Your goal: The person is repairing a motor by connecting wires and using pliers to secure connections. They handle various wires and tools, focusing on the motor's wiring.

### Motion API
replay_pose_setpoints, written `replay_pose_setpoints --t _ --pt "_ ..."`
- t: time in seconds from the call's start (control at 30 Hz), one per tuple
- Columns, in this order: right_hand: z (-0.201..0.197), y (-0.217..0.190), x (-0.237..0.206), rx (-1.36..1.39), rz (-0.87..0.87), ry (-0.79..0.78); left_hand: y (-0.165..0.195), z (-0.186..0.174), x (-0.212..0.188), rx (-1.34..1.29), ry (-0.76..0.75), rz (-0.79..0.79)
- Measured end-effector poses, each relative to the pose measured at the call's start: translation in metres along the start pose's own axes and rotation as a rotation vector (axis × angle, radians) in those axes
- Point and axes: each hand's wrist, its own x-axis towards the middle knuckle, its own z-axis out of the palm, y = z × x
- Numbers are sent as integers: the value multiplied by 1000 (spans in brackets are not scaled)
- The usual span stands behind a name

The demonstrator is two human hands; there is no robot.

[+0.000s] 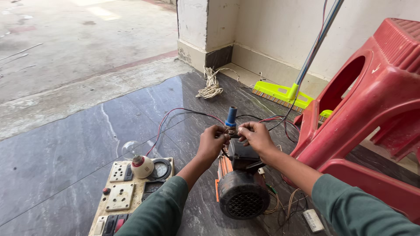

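A small black and orange electric motor pump [242, 189] sits on the dark stone floor in front of me. Both my hands meet above its far end. My left hand [212, 143] and my right hand [255, 135] pinch a small part, probably wire ends, between their fingertips; the part itself is too small to make out. A blue-handled tool [231, 116] stands upright between the two hands. Red and black wires [183, 112] run from there across the floor.
A cream switchboard [127, 192] with sockets, a round gauge and a clear bulb [131, 149] lies at my left. A red plastic stool [372, 113] lies tipped at the right. A green floor wiper [284, 94], a coil of rope [211, 85] and a wall pillar stand beyond.
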Motion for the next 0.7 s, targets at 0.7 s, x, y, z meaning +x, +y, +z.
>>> replay_pose_setpoints --t 0.7 --pt "-5 18 144 114 -335 285 2 53 142 383 1 42"
